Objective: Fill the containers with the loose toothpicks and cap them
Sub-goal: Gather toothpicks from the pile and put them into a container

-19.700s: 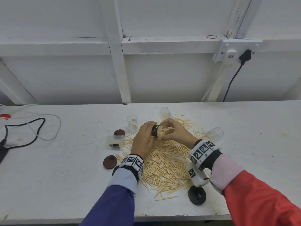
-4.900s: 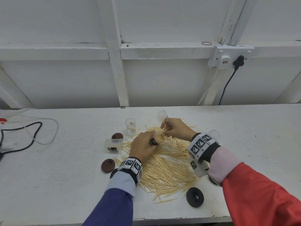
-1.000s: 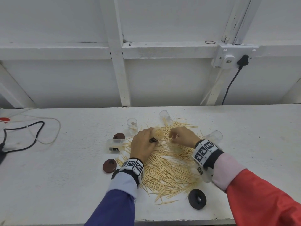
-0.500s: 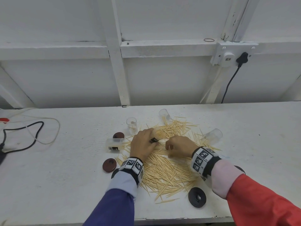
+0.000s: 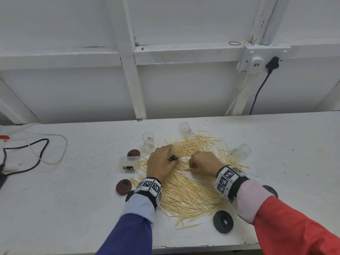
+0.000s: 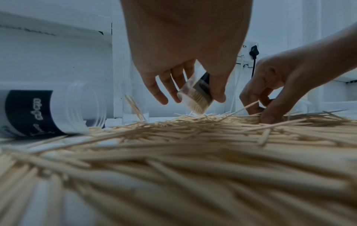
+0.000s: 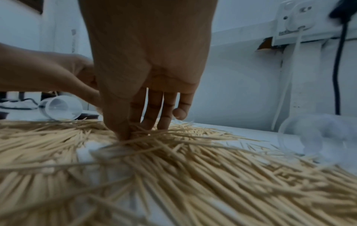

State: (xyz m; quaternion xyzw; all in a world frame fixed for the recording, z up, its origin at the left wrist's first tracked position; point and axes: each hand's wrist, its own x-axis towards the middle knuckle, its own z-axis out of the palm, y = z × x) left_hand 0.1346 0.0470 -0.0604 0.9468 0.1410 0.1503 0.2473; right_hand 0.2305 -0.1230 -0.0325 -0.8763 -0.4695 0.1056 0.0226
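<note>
Left hand (image 5: 161, 163) grips filled container (image 5: 177, 153) | right hand (image 5: 204, 162) pinches toothpicks (image 5: 185, 196) | lids (image 5: 223, 221) nearby

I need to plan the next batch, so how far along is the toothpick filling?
Nothing is capped yet. In hand: the left hand holds a nearly full container while the right hand pinches more from the toothpick pile. Left: the lying labelled container and three clear ones are near empty; the caps lie loose.
</note>
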